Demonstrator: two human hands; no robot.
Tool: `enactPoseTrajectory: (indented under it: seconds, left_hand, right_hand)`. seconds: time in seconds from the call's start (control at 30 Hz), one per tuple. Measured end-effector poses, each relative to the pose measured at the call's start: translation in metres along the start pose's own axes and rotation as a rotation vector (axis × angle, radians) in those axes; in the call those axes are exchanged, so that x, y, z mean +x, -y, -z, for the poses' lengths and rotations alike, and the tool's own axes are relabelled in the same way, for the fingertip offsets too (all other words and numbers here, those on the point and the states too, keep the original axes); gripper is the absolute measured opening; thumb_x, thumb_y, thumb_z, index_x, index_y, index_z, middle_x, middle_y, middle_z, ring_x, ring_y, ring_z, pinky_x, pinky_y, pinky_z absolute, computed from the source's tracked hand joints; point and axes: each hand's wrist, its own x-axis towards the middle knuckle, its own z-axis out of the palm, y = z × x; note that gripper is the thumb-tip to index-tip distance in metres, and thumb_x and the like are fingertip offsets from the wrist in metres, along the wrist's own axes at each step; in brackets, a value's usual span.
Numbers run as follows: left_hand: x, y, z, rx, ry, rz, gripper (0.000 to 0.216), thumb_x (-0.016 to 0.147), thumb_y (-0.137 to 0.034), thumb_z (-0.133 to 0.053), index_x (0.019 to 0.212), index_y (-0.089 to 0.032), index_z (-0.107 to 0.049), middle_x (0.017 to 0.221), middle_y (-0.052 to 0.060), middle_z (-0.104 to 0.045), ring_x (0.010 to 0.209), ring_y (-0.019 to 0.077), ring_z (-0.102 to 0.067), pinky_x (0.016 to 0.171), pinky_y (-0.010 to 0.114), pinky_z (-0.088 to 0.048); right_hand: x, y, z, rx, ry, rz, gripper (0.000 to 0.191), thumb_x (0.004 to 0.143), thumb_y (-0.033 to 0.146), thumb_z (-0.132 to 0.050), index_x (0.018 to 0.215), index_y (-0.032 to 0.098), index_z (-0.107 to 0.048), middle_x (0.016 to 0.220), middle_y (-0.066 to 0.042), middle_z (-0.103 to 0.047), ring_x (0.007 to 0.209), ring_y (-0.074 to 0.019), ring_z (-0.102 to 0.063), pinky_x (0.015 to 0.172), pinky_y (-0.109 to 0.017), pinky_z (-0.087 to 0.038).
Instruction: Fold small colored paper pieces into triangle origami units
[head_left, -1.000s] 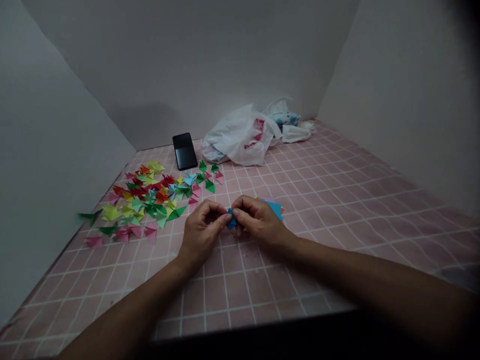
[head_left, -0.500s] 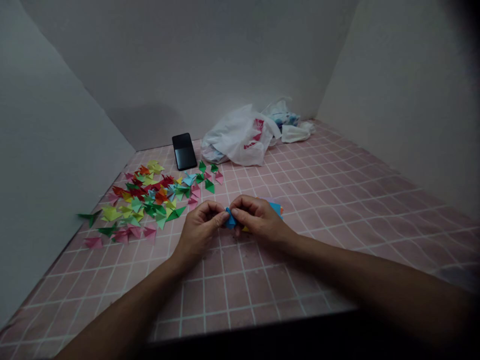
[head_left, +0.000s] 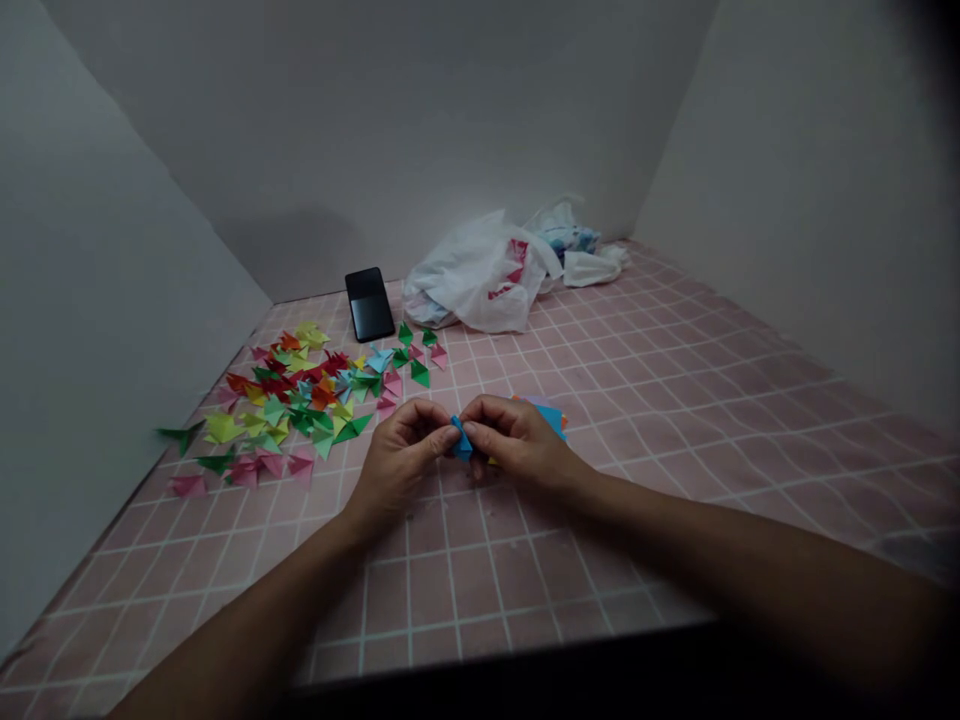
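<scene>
My left hand [head_left: 400,465] and my right hand [head_left: 516,440] meet above the pink grid mat [head_left: 480,570], their fingertips pinching a small folded piece of blue paper [head_left: 462,441] between them. Partly hidden behind my right hand lies a small stack of coloured paper squares [head_left: 553,419], mostly blue with orange at the edge. A bit of yellow paper [head_left: 493,461] shows under that hand. To the left of my left hand spreads a loose pile of folded paper triangles [head_left: 300,400] in green, red, yellow, pink and blue.
A black smartphone [head_left: 369,304] lies at the far edge of the mat. A crumpled white plastic bag [head_left: 480,278] with red print and a white cloth [head_left: 592,265] sit behind it to the right. Grey walls [head_left: 127,300] rise on the left, back and right.
My hands stay together on the blue paper, with only slight shifts of the fingers. The pile, stack and bag have not moved.
</scene>
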Motion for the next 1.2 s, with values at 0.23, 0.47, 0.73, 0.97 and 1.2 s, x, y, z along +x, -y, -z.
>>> enactPoseTrajectory:
  seconds: [0.23, 0.47, 0.73, 0.97, 1.2]
  left_hand:
    - [-0.0027, -0.0022, -0.0037, 0.122, -0.055, -0.140, 0.016, 0.074, -0.021, -0.079, 0.080, -0.018, -0.064, 0.074, -0.003, -0.062, 0.069, 0.0095, -0.059, 0.066, 0.020, -0.049]
    - [-0.0022, 0.0019, -0.0016, 0.082, -0.048, -0.100, 0.016, 0.075, -0.024, -0.079, 0.083, -0.018, -0.066, 0.077, -0.002, -0.064, 0.069, 0.0101, -0.060, 0.065, 0.021, -0.049]
    - [-0.0020, 0.0005, -0.0029, 0.022, -0.018, 0.008, 0.017, 0.074, -0.027, -0.080, 0.080, -0.017, -0.067, 0.075, -0.001, -0.065, 0.068, 0.0110, -0.060, 0.066, 0.023, -0.050]
    - [0.0008, 0.0024, 0.0010, 0.046, -0.058, 0.012, 0.017, 0.076, -0.029, -0.078, 0.075, -0.017, -0.066, 0.070, -0.002, -0.063, 0.065, 0.0101, -0.059, 0.065, 0.022, -0.048]
    - [0.0029, 0.0031, 0.0046, 0.058, -0.048, 0.015, 0.017, 0.080, -0.033, -0.074, 0.081, -0.016, -0.069, 0.072, -0.001, -0.065, 0.067, 0.0111, -0.061, 0.068, 0.024, -0.049]
  right_hand:
    - [0.0002, -0.0011, -0.0035, -0.078, -0.053, 0.055, 0.014, 0.086, 0.030, -0.059, 0.077, 0.019, -0.056, 0.057, 0.005, -0.055, 0.047, -0.0087, -0.052, 0.046, -0.021, -0.041]
    - [0.0018, -0.0047, -0.0007, -0.186, -0.029, 0.104, 0.014, 0.087, 0.029, -0.056, 0.078, 0.018, -0.056, 0.059, 0.005, -0.054, 0.049, -0.0086, -0.052, 0.047, -0.021, -0.040]
    - [0.0032, -0.0046, 0.0042, -0.135, 0.042, 0.009, 0.020, 0.089, 0.033, -0.056, 0.076, 0.019, -0.055, 0.054, 0.005, -0.053, 0.046, -0.0086, -0.051, 0.046, -0.020, -0.038]
    - [0.0026, -0.0060, 0.0033, -0.093, 0.055, -0.013, 0.021, 0.088, 0.036, -0.061, 0.079, 0.017, -0.059, 0.058, 0.004, -0.055, 0.049, -0.0083, -0.051, 0.048, -0.021, -0.038]
    - [0.0041, -0.0065, 0.0036, -0.025, 0.025, -0.070, 0.017, 0.087, 0.031, -0.059, 0.077, 0.018, -0.058, 0.053, 0.003, -0.056, 0.049, -0.0094, -0.052, 0.050, -0.021, -0.040]
